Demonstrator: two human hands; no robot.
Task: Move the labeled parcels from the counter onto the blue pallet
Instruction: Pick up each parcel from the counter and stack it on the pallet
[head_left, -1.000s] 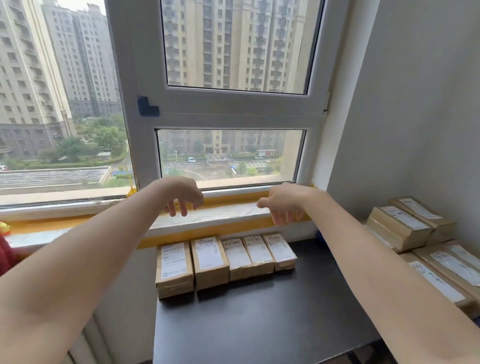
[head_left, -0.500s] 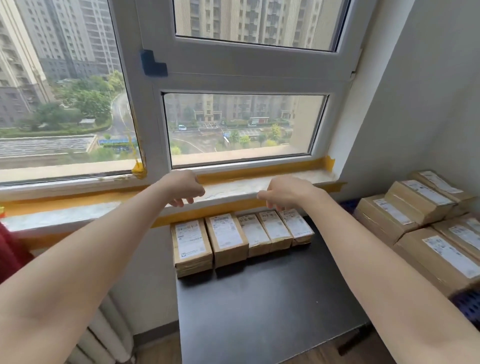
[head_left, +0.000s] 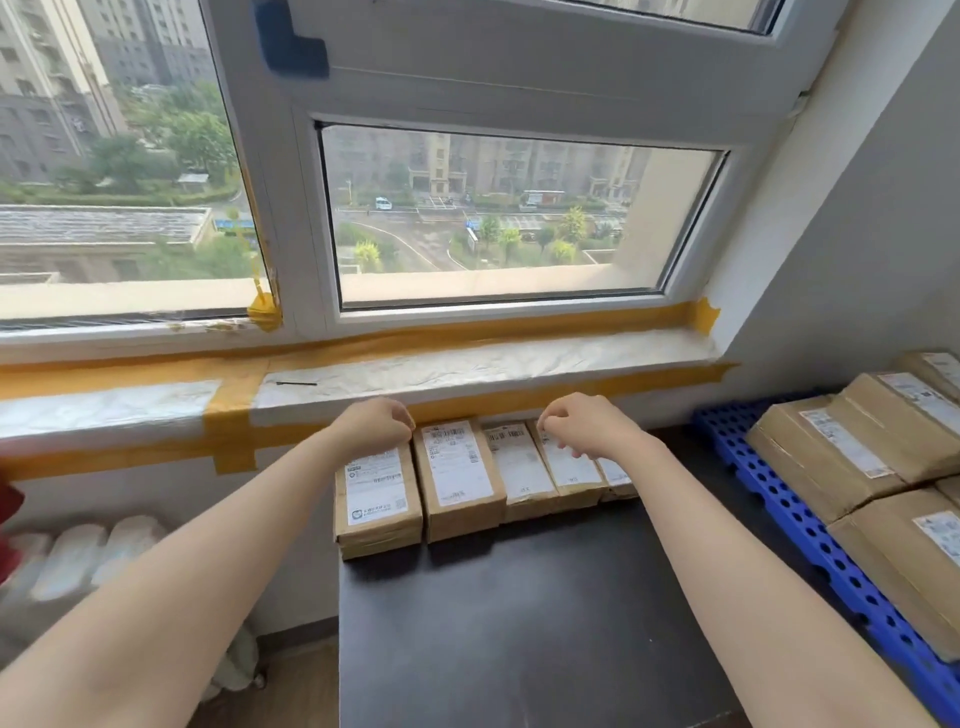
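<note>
Since a moment before, both hands have come down from the window sill (head_left: 467, 371) to the row of parcels (head_left: 457, 475) at the far edge of the dark counter (head_left: 519, 623). The left hand (head_left: 376, 423) is over the back end of the leftmost parcel, the right hand (head_left: 576, 423) over the two at the right; fingers are curled, but if they already grasp I cannot tell. The parcels are flat brown cardboard blocks with white printed labels, the text too small to read. The perforated blue pallet (head_left: 779, 514) at the right carries bigger parcels, cut by the picture edge
</note>
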